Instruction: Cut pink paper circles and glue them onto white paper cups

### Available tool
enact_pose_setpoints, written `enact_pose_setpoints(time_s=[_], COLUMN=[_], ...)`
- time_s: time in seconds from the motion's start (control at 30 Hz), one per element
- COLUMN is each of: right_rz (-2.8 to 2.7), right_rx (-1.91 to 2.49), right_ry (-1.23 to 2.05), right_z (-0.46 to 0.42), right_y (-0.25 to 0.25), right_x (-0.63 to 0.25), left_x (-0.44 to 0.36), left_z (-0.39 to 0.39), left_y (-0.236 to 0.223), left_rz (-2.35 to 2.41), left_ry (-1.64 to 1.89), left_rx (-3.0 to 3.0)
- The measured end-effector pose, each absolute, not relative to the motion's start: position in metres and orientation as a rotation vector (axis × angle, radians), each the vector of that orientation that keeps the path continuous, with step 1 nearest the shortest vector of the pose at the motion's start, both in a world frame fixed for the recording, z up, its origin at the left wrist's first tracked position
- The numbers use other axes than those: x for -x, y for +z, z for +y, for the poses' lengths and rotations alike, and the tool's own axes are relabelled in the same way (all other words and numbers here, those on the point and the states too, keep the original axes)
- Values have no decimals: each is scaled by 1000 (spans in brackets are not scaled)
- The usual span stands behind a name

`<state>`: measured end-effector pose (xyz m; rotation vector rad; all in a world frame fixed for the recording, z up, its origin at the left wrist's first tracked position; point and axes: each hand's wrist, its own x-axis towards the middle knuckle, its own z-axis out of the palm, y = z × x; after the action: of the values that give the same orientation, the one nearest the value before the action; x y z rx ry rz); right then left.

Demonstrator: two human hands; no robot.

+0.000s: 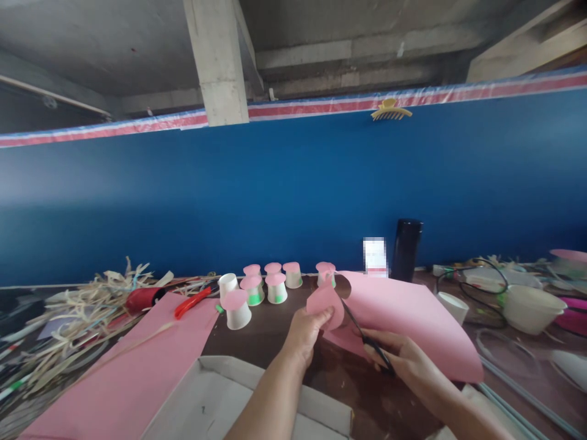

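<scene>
My left hand [300,339] pinches a rounded piece of pink paper [329,310] between thumb and fingers. In my right hand [408,357] is a pair of scissors with dark handles [380,355], its blades at the right edge of that piece. A large curling pink sheet [413,315] lies behind and right of the scissors; whether the rounded piece is still joined to it I cannot tell. Beyond my left hand stand several upturned white paper cups [238,318] with pink paper discs on top, some with green bands.
A second pink sheet [151,348] lies left, with a red-handled tool [192,302] on it. An open cardboard box [220,403] sits in front. Paper strips [87,318] pile up far left. A black flask [407,250] and a white bucket [527,311] stand right.
</scene>
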<state>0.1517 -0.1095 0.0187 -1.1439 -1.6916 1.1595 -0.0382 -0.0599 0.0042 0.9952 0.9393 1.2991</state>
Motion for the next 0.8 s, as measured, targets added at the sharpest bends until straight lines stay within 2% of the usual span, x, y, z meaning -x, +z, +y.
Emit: enact_pose_setpoints(time_s=[0.3, 0.8], right_rz=[-1673, -1663], right_rx=[1139, 1104], right_ry=[1179, 1190], right_z=[-105, -108], right_y=[12, 16], right_x=[-156, -152], left_x=[37, 41], left_z=[-67, -60], left_y=[15, 7], left_rz=[889, 875], left_ry=[1310, 1261], left_rx=[-936, -946])
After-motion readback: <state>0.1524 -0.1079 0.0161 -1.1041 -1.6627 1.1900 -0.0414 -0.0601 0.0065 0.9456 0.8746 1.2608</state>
